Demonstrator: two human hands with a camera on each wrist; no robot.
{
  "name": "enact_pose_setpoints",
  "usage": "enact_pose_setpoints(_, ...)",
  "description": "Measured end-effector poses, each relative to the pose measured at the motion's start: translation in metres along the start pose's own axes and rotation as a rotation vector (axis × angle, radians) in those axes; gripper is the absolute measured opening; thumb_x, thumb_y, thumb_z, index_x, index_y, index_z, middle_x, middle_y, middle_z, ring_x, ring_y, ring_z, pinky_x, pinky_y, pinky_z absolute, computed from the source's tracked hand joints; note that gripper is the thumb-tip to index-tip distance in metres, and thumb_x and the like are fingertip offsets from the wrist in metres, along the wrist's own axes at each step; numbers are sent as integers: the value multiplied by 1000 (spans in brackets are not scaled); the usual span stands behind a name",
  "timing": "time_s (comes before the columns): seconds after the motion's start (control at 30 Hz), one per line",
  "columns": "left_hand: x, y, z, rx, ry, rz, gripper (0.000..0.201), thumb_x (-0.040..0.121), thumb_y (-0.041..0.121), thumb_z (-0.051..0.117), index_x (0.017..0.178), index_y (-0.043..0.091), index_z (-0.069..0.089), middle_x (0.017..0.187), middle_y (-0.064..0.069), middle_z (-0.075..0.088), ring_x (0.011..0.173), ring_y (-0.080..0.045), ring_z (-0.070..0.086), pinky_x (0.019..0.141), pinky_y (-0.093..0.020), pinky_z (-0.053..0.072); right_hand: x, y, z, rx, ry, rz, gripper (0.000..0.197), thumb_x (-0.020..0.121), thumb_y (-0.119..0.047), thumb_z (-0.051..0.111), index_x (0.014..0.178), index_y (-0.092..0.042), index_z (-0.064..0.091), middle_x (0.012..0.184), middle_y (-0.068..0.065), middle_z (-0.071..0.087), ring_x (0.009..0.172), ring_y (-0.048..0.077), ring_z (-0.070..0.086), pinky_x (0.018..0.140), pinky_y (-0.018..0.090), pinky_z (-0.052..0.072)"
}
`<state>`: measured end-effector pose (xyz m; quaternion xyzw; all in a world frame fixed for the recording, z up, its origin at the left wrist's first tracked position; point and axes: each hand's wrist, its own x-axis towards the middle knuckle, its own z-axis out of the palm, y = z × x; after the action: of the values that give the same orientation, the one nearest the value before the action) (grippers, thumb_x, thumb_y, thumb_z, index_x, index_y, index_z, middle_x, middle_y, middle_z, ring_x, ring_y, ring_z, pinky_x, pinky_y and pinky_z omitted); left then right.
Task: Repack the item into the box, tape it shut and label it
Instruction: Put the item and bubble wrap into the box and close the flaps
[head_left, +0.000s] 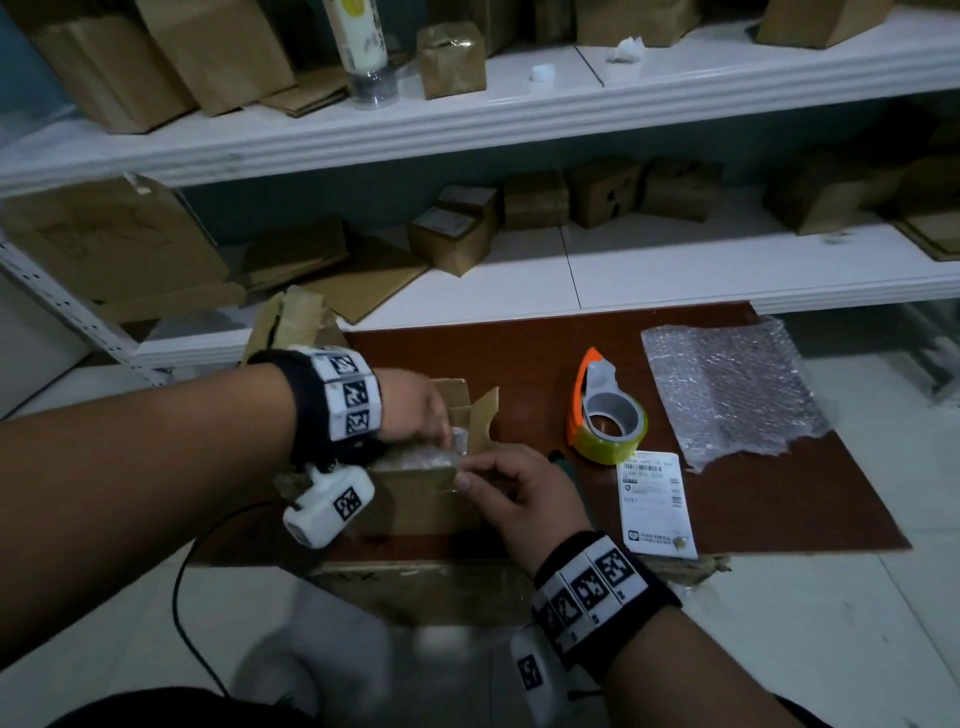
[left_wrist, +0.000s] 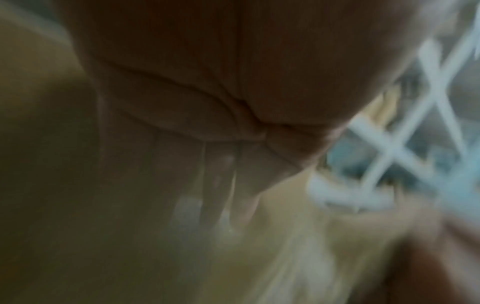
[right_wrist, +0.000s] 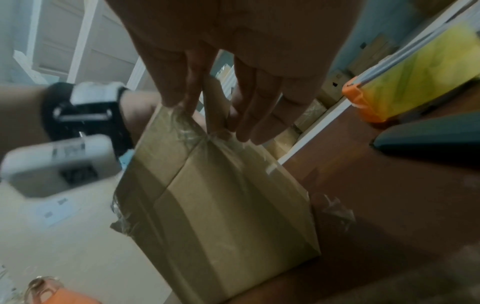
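The box (head_left: 415, 499) sits on the worktop (head_left: 753, 493) between both hands: right hand (head_left: 519, 488) pinches its loose tape, left hand (head_left: 415, 410) grips its top.

You have two hands at work, your left hand (head_left: 415, 410) and your right hand (head_left: 514, 491), both on one open cardboard box (head_left: 415, 499). On the brown board (head_left: 779, 499) you have one tape dispenser (head_left: 605, 415), one printed shipping label (head_left: 655, 501) and one sheet of bubble wrap (head_left: 732, 389). On the upper shelf (head_left: 467, 119) you have one clear bottle (head_left: 363, 52) and two white wads (head_left: 543, 71)
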<state>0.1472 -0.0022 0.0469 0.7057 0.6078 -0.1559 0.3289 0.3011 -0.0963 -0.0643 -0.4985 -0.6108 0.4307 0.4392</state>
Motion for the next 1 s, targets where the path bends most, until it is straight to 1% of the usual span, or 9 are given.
enact_pose_setpoints(0.07, -15, 8, -22, -200, 111, 1, 19, 96, 13, 60, 105, 4, 74, 77, 1, 74, 62, -4, 64, 60, -16, 50, 1, 0, -5, 32, 5, -11, 36, 79, -58, 66, 115, -54, 65, 116, -15, 67, 109, 0, 62, 99, 36, 52)
enact_pose_setpoints(0.23, -52, 40, -41, -418, 316, 98, 11, 96, 12, 59, 99, 7, 68, 90, -7, 76, 66, -15, 69, 51, -23, 50, -2, -8, -36, 72, 81, -5, 46, 85, -55, 63, 128, -64, 49, 119, -13, 65, 109, -3, 60, 94, 24, 50)
enact_pose_setpoints(0.3, -58, 61, -34, -479, 361, 189, 10, 95, 10, 61, 99, 4, 67, 87, -6, 75, 63, -15, 66, 48, -22, 46, -5, -7, -51, 136, 164, 32, 48, 87, -51, 65, 132, -56, 48, 115, -12, 66, 104, -2, 62, 88, 19, 49)
enact_pose_setpoints(0.4, -60, 95, -15, -616, 374, 308, 9, 93, 10, 63, 96, 1, 67, 81, -8, 73, 61, -17, 63, 46, -24, 44, -10, 1, -81, 324, 343, 118, 58, 79, -59, 64, 133, -38, 58, 106, -7, 71, 95, 7, 69, 84, 30, 55)
enact_pose_setpoints(0.53, -35, 135, 25, -700, 409, 374, 7, 90, 4, 66, 94, 9, 64, 72, -10, 67, 52, -11, 60, 41, -22, 44, -19, 13, -131, 371, 620, 276, 34, 88, -45, 64, 113, -22, 67, 93, -2, 73, 85, 15, 71, 73, 37, 56)
enact_pose_setpoints(0.63, 8, 155, 62, -643, 374, 368, 14, 84, 6, 69, 87, 19, 63, 75, -6, 65, 60, -17, 60, 58, -33, 55, -28, 26, -162, 534, 835, 389, 40, 79, -51, 63, 85, -11, 61, 67, 5, 60, 55, 20, 58, 55, 31, 45)
enact_pose_setpoints(0.77, 64, 180, 94, -167, 416, 424, 14, 83, 27, 67, 83, 40, 62, 103, 9, 65, 103, -17, 62, 95, -34, 49, -40, 29, -195, 651, 921, 528, 37, 102, -32, 48, 77, -5, 55, 52, 3, 53, 44, 17, 50, 38, 17, 38)
enact_pose_setpoints(0.87, 87, 203, 110, 412, 349, 437, 18, 91, 41, 58, 103, 49, 68, 152, 8, 40, 145, -27, 23, 120, -46, 16, -38, 37, -203, 671, 971, 551, 37, 101, -36, 50, 75, -10, 56, 53, 1, 55, 51, 22, 51, 49, 25, 39)
enact_pose_setpoints(1.0, 120, 219, 126, 689, 160, 388, 25, 95, 50, 52, 116, 51, 65, 166, 6, 15, 152, -34, -7, 110, -64, -22, -35, 40, -205, 653, 983, 598, 40, 99, -39, 53, 92, -1, 64, 76, 12, 65, 67, 28, 59, 58, 30, 44)
